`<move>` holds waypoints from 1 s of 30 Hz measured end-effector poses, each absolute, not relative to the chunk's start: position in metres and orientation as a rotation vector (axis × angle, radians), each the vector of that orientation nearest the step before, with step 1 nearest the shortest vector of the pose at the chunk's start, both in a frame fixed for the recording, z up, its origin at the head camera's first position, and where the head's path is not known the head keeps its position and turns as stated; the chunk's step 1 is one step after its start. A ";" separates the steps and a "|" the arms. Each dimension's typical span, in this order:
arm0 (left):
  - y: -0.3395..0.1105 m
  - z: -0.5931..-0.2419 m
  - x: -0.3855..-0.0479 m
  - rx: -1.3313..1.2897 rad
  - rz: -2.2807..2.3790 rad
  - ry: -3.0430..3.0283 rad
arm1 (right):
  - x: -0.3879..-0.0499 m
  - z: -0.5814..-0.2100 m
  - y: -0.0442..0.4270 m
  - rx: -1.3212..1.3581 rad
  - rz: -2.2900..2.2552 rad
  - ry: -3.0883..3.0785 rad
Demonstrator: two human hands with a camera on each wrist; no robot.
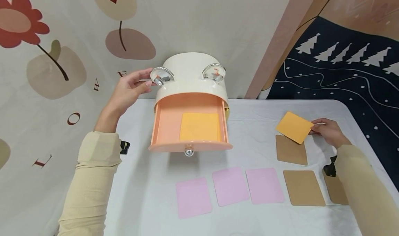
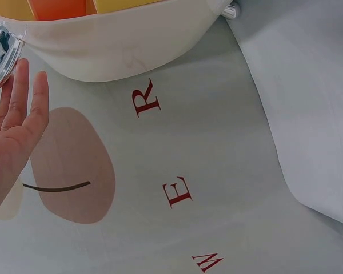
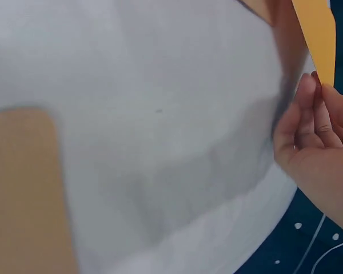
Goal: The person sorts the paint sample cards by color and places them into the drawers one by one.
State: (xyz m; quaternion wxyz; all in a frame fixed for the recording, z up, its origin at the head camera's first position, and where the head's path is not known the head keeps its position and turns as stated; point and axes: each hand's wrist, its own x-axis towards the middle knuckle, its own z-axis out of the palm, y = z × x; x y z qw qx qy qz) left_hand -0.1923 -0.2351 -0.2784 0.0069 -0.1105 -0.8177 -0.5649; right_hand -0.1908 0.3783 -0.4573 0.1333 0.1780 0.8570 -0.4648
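Note:
A cream box (image 1: 193,69) with two shiny silver ears stands at the table's back, its peach drawer (image 1: 168,125) pulled out. Yellow cards (image 1: 199,127) lie in the drawer's right part. My left hand (image 1: 127,88) touches the box's left silver ear (image 1: 162,76); in the left wrist view its visible fingers (image 2: 18,103) are straight beside the ear. At the right, my right hand (image 1: 328,130) pinches a yellow card (image 1: 294,127) by its corner, thumb against fingers. That card is tilted above a brown card (image 1: 291,150) and overlaps its top edge in view.
Three pink cards (image 1: 230,186) lie in a row at the front of the white table (image 1: 140,194). Further brown cards (image 1: 303,188) lie to their right, one partly hidden by the right sleeve (image 1: 364,191). A printed wall cloth (image 1: 199,17) hangs behind the box.

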 end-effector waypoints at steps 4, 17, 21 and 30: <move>-0.235 -0.278 -0.192 -0.337 -1.769 -2.554 | -0.203 -0.467 0.392 0.453 -1.453 2.485; -0.235 -0.277 -0.191 -0.315 -1.769 -2.544 | -0.196 -0.344 0.305 -0.118 -1.752 2.392; -0.236 -0.277 -0.191 -0.305 -1.763 -2.551 | -0.187 -0.300 0.258 -0.310 -1.778 2.411; -0.235 -0.278 -0.192 -0.351 -1.732 -2.559 | -0.183 -0.266 0.176 -0.563 -1.627 2.407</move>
